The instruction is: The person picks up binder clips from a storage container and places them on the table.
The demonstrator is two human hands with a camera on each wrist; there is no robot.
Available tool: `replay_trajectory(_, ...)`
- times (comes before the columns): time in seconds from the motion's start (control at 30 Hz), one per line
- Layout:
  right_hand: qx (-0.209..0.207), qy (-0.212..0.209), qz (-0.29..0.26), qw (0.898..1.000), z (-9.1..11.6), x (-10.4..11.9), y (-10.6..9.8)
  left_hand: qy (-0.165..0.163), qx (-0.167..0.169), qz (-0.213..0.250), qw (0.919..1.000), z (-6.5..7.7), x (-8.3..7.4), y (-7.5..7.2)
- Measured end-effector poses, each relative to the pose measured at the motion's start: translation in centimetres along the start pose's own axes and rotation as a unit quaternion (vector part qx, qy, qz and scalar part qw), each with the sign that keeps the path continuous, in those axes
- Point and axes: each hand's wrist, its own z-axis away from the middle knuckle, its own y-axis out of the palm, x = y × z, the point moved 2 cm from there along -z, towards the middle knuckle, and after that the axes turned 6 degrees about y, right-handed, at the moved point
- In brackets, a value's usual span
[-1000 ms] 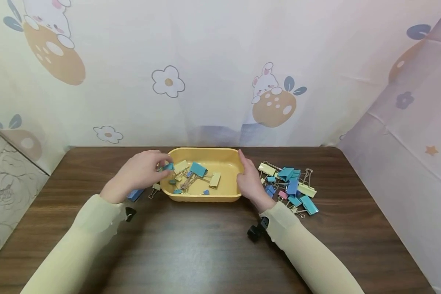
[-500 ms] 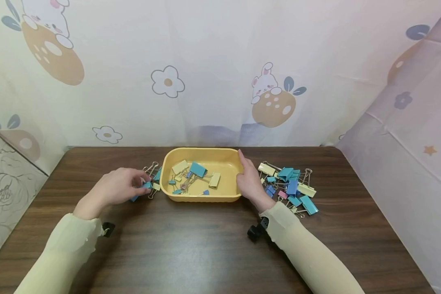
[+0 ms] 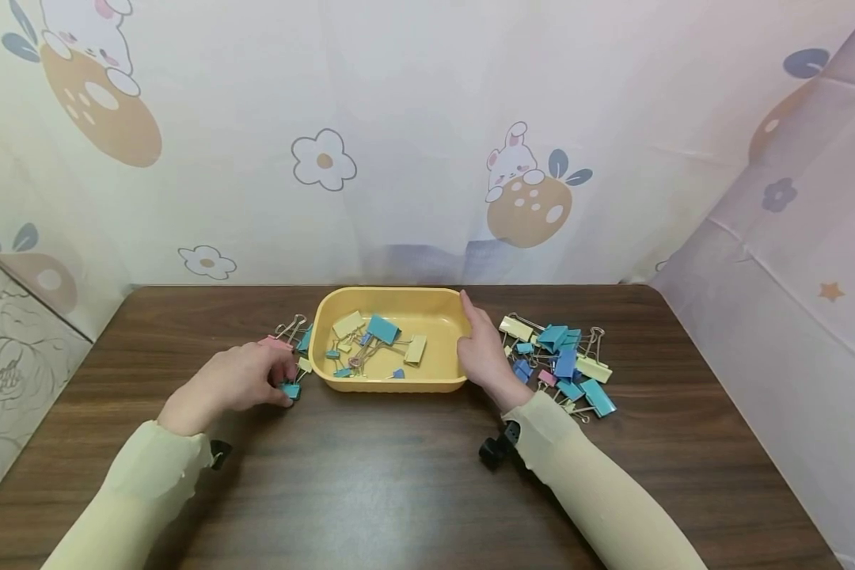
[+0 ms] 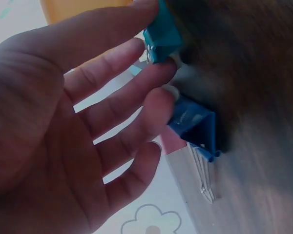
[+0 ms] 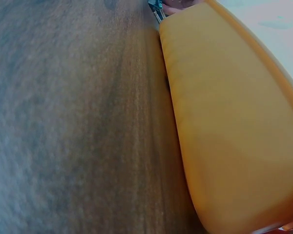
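My left hand (image 3: 231, 380) pinches a small teal binder clip (image 3: 290, 390) between thumb and fingertips, low over the table left of the yellow tray (image 3: 392, 385). In the left wrist view that teal clip is by the thumb tip, and a larger blue binder clip (image 4: 198, 124) lies beside the other fingertips. Behind the hand are a pink binder clip (image 3: 276, 343) and another teal clip (image 3: 305, 340); a small yellow clip (image 3: 305, 365) sits near the tray. My right hand (image 3: 486, 352) grips the right end of the tray, which holds several yellow, teal and blue clips.
Right of the tray lies a loose pile of binder clips (image 3: 563, 360) in yellow, teal, blue and pink. A patterned curtain (image 3: 413, 142) hangs behind the brown wooden table (image 3: 399, 475).
My left hand has gone from the tray's left rim to the left, then slightly toward the front, with a teal clip at its fingertips. The right hand stays on the tray.
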Motion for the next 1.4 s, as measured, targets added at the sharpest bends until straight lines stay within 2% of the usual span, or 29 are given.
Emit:
replay_trajectory(0.2, -0.001, -0.001, 0.004, 1.0, 0.0, 0.0, 0.0, 0.0, 0.005, 0.007, 1.0, 0.1, 0.1, -0.8)
replay_trajectory(0.3, 0.0, 0.0, 0.005, 1.0, 0.0, 0.0, 0.0, -0.005, -0.008, 0.004, 1.0, 0.0, 0.0, -1.4)
replay_trajectory(0.37, 0.0, 0.001, 0.006, 1.0, 0.0, 0.0, 0.0, -0.009, -0.032, -0.005, 0.9994, -0.2, -0.2, -1.9)
replay_trajectory(0.47, 0.001, 0.002, 0.007, 1.0, 0.1, 0.1, 0.0, -0.01, -0.09, -0.02, 0.9957, -0.5, -0.7, -2.6)
replay_trajectory(0.57, 0.001, 0.001, 0.008, 1.0, 0.1, 0.1, 0.0, 0.005, -0.137, -0.031, 0.9901, -1.0, -1.7, -3.1)
replay_trajectory(0.63, 0.002, 0.0, 0.007, 1.0, 0.1, 0.2, 0.0, 0.028, -0.146, -0.028, 0.9884, -1.6, -2.6, -3.2)
replay_trajectory(0.73, 0.003, -0.001, 0.009, 1.0, 0.1, 0.2, 0.0, 0.068, -0.126, -0.011, 0.9897, -2.6, -4.4, -3.2)
replay_trajectory(0.9, 0.002, -0.002, 0.012, 1.0, 0.1, 0.2, -0.1, 0.131, -0.062, 0.004, 0.9894, -5.1, -7.1, -2.5)
replay_trajectory(1.13, 0.003, -0.005, 0.019, 1.0, 0.1, 0.2, -0.1, 0.212, 0.005, -0.023, 0.977, -8.8, -9.9, -0.2)
replay_trajectory(1.27, 0.002, -0.009, 0.018, 1.0, 0.0, 0.1, 0.0, 0.219, 0.035, -0.02, 0.9748, -10.1, -10.8, 0.7)
replay_trajectory(1.4, 0.0, -0.011, 0.017, 1.0, 0.0, 0.0, 0.0, 0.209, 0.063, -0.023, 0.9756, -10.7, -11.4, 1.0)
